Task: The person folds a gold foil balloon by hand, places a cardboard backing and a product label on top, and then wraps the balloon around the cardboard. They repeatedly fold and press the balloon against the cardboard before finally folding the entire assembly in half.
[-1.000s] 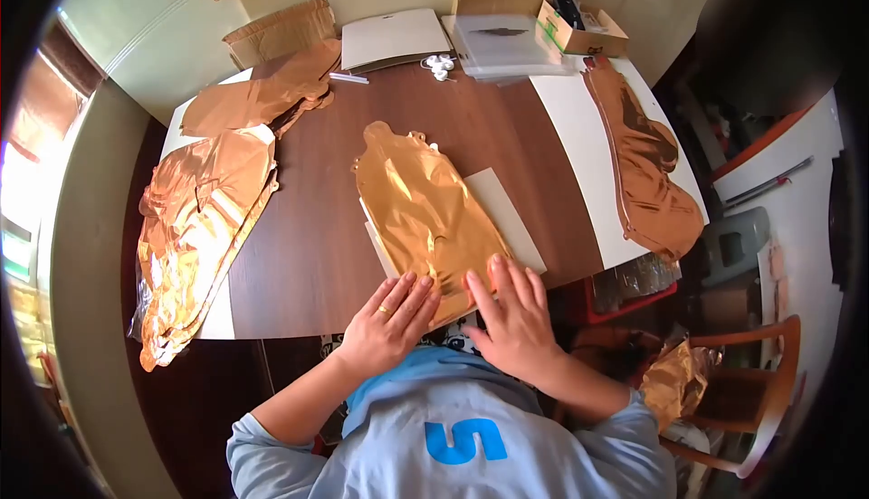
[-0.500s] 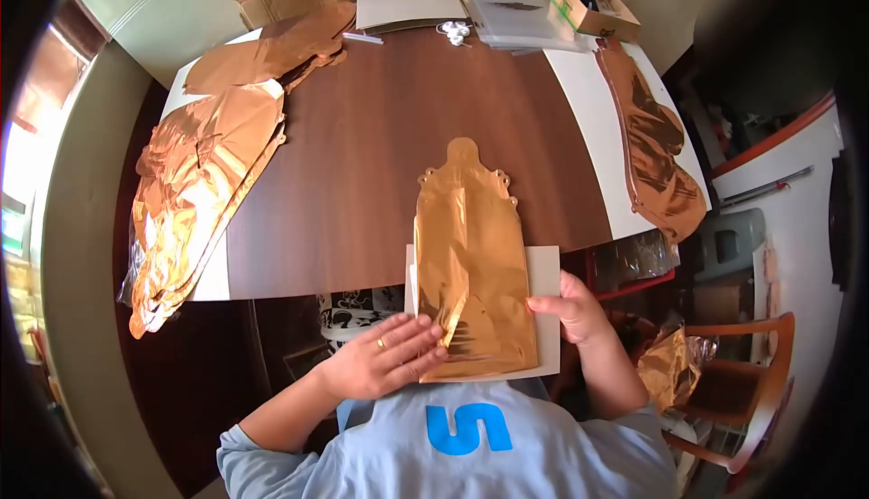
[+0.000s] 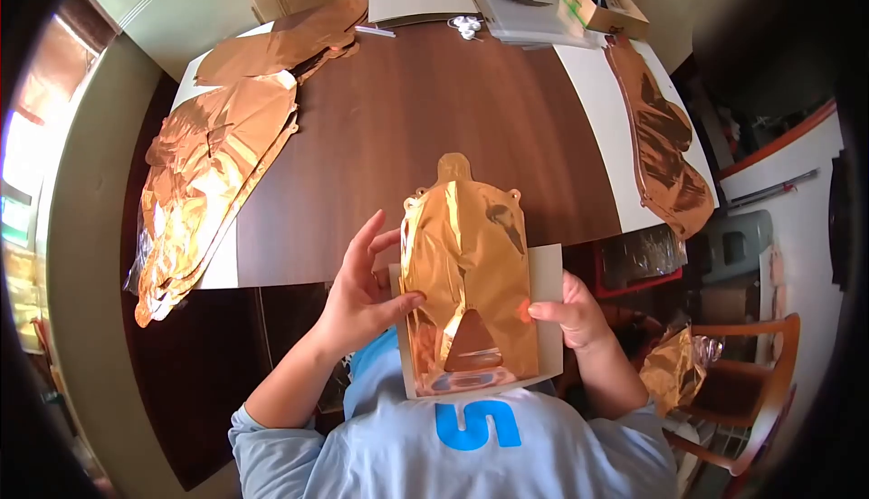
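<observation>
A gold foil balloon [image 3: 489,268], flat and creased, lies over a pale card [image 3: 548,273] close to my shirt, its narrow rounded tab pointing toward the table. The card shows along the balloon's left, right and lower edges. My right hand [image 3: 575,312] grips the right edge of the card, thumb on top at the foil's edge and fingers hidden behind. At the left edge, my left hand [image 3: 367,295] rests its thumb on the foil while its other fingers stretch up and apart.
A brown table [image 3: 398,119] lies in front. Copper-coloured foil pieces [image 3: 213,164] are piled at its left, with another foil piece [image 3: 656,137] at the right. White boards [image 3: 421,0], a white cable [image 3: 464,27] and a small box [image 3: 605,9] sit at the back. A wooden chair [image 3: 769,381] stands right.
My left hand has lifted from the foil's lower left and moved up to its left edge, fingers spreading. The foil's folds have shifted. My right hand keeps its grip.
</observation>
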A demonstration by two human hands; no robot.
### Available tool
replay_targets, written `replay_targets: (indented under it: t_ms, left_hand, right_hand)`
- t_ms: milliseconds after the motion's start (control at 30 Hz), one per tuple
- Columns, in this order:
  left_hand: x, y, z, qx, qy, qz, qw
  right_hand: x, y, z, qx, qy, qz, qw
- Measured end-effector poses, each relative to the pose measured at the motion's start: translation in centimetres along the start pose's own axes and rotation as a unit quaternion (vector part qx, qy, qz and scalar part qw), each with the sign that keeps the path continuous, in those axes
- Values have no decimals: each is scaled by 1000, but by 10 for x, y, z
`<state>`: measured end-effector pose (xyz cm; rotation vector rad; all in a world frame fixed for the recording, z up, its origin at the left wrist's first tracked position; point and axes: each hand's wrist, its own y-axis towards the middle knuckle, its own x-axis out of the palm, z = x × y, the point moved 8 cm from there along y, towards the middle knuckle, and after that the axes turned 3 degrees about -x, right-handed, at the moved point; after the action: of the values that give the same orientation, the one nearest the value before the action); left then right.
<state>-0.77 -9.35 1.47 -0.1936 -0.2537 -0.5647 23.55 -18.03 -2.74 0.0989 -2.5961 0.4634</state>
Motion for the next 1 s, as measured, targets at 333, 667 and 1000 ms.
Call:
replay_targets:
  t_ms: [333,667,1000]
  left_hand:
    - [11,6,-5,-7,14,13,1000]
    - [14,-5,12,-33,135,-4,990]
    - [20,-19,31,-9,276,-10,961]
  right_hand:
    - [-6,20,-30,-25,-24,33,999]
    - [7,17,-64,-144,-144,62,977]
    - [37,-7,-103,-233,-444,-26,865]
